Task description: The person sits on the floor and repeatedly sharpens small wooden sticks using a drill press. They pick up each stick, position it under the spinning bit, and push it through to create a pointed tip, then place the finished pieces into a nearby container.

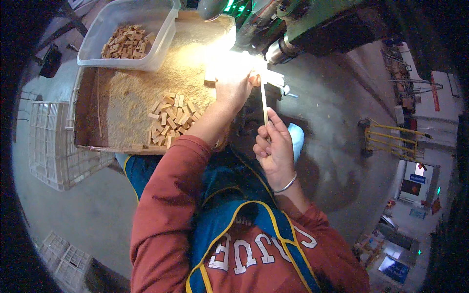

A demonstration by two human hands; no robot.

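A thin, pale stick, perhaps wood, is pinched between the thumb and fingers of my right hand. It points up toward the brightly lit machine. My left hand reaches into the glare at the work fixture; its fingertips are washed out, so what they touch is unclear. Just beyond hangs a metal drill chuck on a green machine. Left of my forearm, small rectangular wooden blocks lie in a loose heap on the sawdust-covered worktable.
At the table's far left stands a translucent plastic bin holding notched wooden blocks. White plastic crates are on the floor to the left. A yellow metal rack stands off to the right. Something light blue shows behind my right hand.
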